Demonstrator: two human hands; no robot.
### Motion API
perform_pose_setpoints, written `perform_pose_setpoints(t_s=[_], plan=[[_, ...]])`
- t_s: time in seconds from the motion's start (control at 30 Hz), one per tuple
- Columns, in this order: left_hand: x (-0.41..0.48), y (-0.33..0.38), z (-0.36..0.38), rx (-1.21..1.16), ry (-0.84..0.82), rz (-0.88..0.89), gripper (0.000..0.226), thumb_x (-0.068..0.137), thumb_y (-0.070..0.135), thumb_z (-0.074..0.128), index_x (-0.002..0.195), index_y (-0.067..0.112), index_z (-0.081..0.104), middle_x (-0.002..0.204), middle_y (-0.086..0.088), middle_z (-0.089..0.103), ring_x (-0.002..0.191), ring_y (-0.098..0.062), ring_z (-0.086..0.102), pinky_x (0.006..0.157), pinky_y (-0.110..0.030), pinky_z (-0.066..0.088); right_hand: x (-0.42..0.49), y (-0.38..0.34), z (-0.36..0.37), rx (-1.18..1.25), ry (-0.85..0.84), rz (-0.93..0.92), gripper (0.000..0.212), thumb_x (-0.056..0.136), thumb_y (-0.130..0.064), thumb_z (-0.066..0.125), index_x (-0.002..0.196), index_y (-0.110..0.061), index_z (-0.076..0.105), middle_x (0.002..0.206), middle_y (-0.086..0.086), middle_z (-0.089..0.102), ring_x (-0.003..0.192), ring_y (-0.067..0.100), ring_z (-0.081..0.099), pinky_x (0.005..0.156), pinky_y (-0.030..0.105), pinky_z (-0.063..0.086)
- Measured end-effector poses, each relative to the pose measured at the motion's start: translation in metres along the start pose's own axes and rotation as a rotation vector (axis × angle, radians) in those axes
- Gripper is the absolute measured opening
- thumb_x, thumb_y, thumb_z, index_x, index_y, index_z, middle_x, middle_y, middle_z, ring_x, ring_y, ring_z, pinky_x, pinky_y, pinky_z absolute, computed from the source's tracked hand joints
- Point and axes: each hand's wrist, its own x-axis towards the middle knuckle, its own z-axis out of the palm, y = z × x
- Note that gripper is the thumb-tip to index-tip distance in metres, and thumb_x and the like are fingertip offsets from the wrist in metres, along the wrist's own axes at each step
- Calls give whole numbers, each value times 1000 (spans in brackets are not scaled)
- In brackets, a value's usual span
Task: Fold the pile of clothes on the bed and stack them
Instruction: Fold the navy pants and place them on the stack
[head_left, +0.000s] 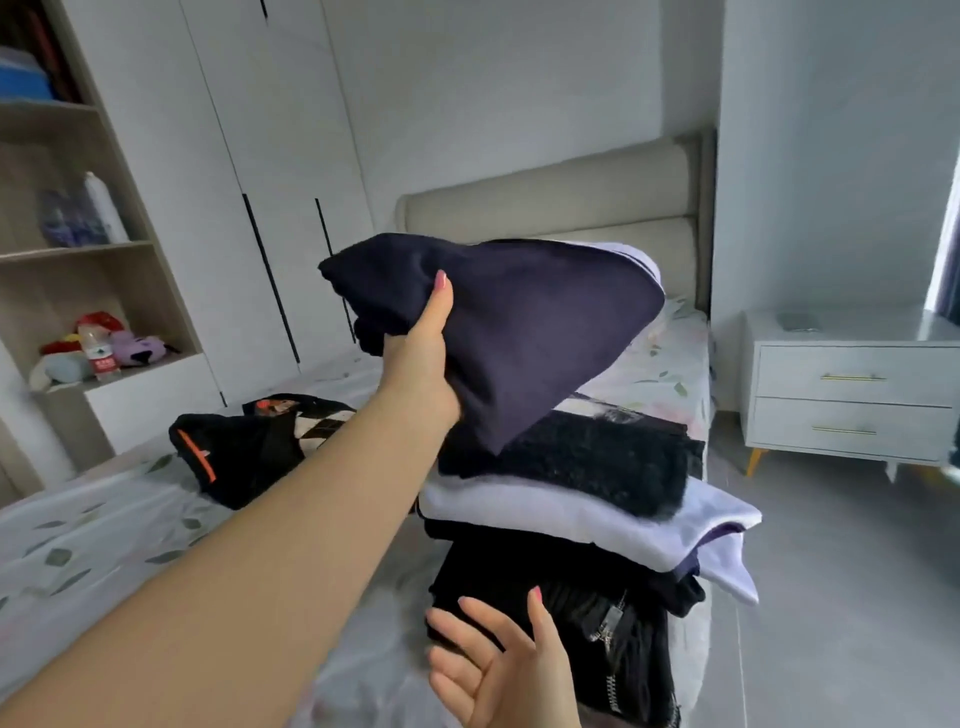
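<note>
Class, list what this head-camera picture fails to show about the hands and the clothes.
- Head view: the grip of the left hand; its fingers lie behind the navy garment, only the thumb shows.
- Head view: the foot of the stack, cut off by the bottom edge and partly behind the right hand.
- Head view: how many pieces the dark heap holds; too tangled to count.

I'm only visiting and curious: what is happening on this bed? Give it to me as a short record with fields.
left hand: grips a folded navy garment, raised above the stack
right hand: open, at the black zippered garment low in the stack
stack top: black fuzzy garment on a lavender garment
unfolded: black clothes with orange trim, further along the bed
nearby: white nightstand
</note>
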Motion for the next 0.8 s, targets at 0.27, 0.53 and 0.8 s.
perform_pose_setpoints(t_s=[0.27,0.53,0.8], plan=[[66,-145,4,312,183,-492,74,86,52,66,140,7,44,139,-14,53,126,-34,52,108,-47,41,-7,-23,-9,56,94,-20,71,94,-56,48,119,10,53,99,38,67,65,41,64,62,43,49],[60,-163,-18,178,295,-267,58,83,16,77,133,5,50,130,-18,59,114,-38,59,101,-51,47,0,-35,-15,26,108,-67,63,95,-55,46,112,5,58,93,30,72,54,34,66,55,36,54],[41,-149,-8,-92,470,-156,46,91,15,68,129,13,41,113,-8,52,88,-27,58,78,-37,46,-1,-29,-9,13,149,-67,66,93,-57,49,116,5,59,102,30,71,79,40,66,81,50,52]])
